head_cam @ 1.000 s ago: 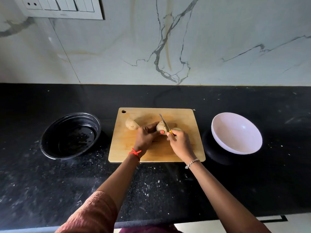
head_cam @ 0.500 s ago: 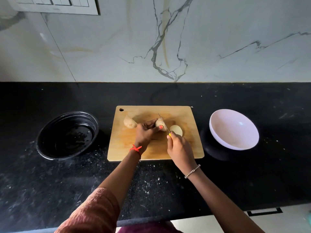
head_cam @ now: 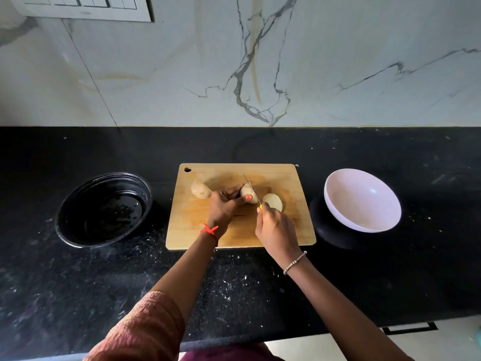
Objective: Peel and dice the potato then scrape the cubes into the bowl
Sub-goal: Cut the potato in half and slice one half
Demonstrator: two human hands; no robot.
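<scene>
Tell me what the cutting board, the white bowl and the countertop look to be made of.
Cutting board: wood or bamboo with a matt finish, going by its tan colour and faint grain. White bowl: smooth and glossy, with a small highlight inside; it could be ceramic or melamine, I cannot tell which. Countertop: polished black stone, probably granite, going by the pale flecks and dull sheen.

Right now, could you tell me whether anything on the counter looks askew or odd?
Yes: the white bowl sits tilted, and the potato piece under the knife still wears its skin, as does the other piece at the left of the board.
</scene>
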